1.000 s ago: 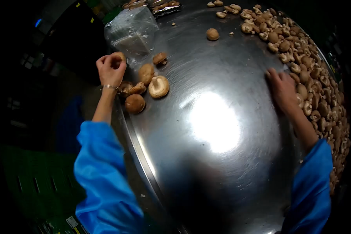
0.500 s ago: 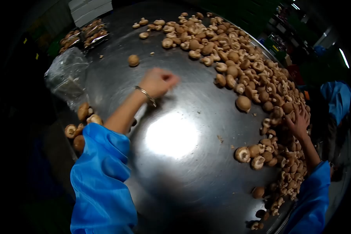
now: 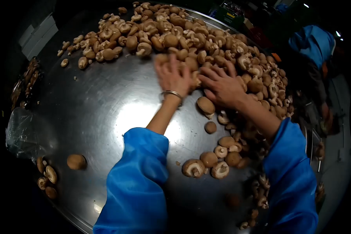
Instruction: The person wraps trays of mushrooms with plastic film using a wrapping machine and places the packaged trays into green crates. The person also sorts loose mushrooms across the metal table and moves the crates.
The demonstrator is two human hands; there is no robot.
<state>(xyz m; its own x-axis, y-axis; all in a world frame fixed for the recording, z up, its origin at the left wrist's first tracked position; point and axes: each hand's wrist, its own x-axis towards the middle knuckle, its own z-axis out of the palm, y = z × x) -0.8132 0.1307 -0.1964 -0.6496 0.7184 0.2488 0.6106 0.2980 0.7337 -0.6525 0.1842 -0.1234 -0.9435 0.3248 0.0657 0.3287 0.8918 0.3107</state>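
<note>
Brown-capped mushrooms lie in a large heap along the far and right side of a shiny metal table. My left hand, a bracelet at its wrist, is at the heap's near edge, fingers spread over mushrooms and slightly blurred. Close beside it, my right hand lies palm down on the heap with its fingers apart. Neither hand visibly grips a mushroom; what lies under the palms is hidden. A large mushroom rests just below my right hand.
Several loose mushrooms sit nearer me on the right. One lone mushroom and a small group are at left, below a clear plastic bag. Packed mushrooms stand at far left. Another person in a blue sleeve is beyond the table.
My left hand has moved from the middle of the table to the heap, its fingers now spread. My right hand has come inward beside it. The view has turned to the right.
</note>
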